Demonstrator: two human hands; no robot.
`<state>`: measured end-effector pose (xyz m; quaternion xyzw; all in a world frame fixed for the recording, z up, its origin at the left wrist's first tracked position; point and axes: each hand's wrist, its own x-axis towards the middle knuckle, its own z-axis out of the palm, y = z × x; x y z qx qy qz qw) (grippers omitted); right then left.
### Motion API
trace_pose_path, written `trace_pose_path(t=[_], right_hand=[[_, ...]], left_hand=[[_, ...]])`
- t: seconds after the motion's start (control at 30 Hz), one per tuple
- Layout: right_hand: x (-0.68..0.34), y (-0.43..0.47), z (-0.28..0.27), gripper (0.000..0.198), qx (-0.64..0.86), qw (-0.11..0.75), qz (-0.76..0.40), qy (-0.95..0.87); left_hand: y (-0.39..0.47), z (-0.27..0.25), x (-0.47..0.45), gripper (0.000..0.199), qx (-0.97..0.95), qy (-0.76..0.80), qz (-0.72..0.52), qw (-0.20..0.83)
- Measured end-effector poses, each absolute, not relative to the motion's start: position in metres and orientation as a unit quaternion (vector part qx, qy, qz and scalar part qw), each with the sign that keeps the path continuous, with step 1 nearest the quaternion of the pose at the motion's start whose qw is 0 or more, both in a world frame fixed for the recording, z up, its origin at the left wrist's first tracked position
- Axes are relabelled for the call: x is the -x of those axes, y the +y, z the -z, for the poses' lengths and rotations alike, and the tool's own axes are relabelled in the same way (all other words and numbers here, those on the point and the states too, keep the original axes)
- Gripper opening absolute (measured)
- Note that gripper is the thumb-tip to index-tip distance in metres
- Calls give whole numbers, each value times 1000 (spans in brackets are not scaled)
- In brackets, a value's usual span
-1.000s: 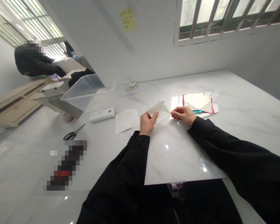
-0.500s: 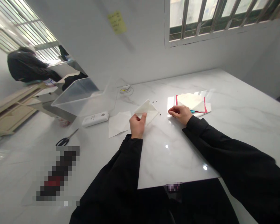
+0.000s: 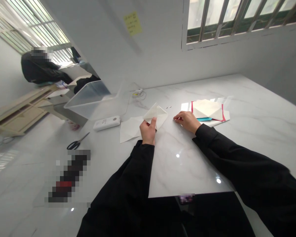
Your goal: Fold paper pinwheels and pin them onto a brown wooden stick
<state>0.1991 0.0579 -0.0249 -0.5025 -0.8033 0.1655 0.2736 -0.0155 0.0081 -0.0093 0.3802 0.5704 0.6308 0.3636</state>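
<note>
My left hand [image 3: 148, 132] pinches a small cream paper envelope [image 3: 160, 116] between thumb and fingers, its folded flaps facing up, just above the white table. My right hand [image 3: 187, 121] is to the right of it, thumb and fingertips pressed together close to the tabletop; whatever they hold is too small or hidden to make out. Two tiny shiny beads [image 3: 168, 107] lie on the table beyond the gap between my hands. Behind my right hand rests a stack of paper envelopes [image 3: 208, 108], cream on top, with red and blue edges showing. Left of the held envelope lies a loose cream sheet [image 3: 129, 129].
A white power strip-like device [image 3: 107, 123] and black-handled scissors [image 3: 77, 141] lie to the left. Behind them stands a clear plastic bin [image 3: 88, 98]. A small cable [image 3: 138, 93] sits by the wall, which carries a yellow note [image 3: 132, 23]. A person in dark clothes [image 3: 43, 67] is far left.
My right hand has moved left, away from the envelope stack and toward the held envelope. A third tiny bead that lay between my hands no longer shows. The view has shifted slightly.
</note>
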Motion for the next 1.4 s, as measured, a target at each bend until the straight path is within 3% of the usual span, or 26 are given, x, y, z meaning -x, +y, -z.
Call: trace_pose_path(t=[0.57,0.77,1.0,1.3,1.4], right_hand=[[-224,48,13,21,500,177,-153,-834],[-224,47,12,20,501,184,-167,-829],[-228,49,17,22,474,272,-237,-804],[-224,49,15,12,460,196,-178,-847],[-222,48,14,13,483,206,-174,-833]], left_hand=[[4,18,10,48,-445,533,-578,428],[6,18,15,53,-444,538,-578,424],[5,14,15,57,-442,552,-575,411],[7,19,15,57,-451,538,-580,414],[8,20,15,56,-456,535,-580,412]])
